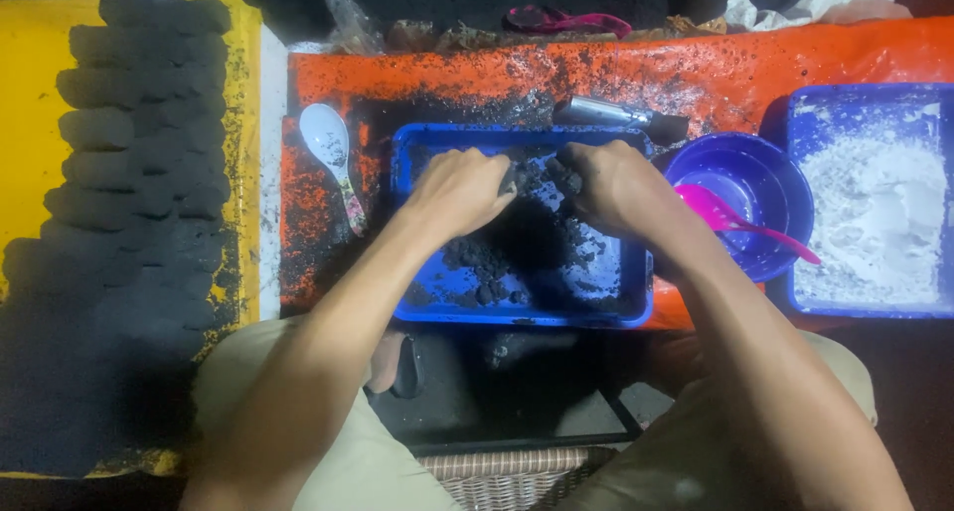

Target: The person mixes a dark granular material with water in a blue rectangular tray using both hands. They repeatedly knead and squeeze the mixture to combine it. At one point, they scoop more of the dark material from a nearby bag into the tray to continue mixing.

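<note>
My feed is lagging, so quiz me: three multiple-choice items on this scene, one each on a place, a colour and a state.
1. Where does the white spoon lie?
A. left of the blue tray
B. in the purple bowl
C. on the white powder

2. What colour is the spoon in the purple bowl?
A. white
B. pink
C. black

3. What are both hands doing?
A. resting on the knees
B. gripping the metal tool
C. pressing into the dark mixture

Key: 1 A, it lies on the orange sheet beside the tray. 2 B, pink spoon. 3 C, left hand and right hand are in the tray.
</note>
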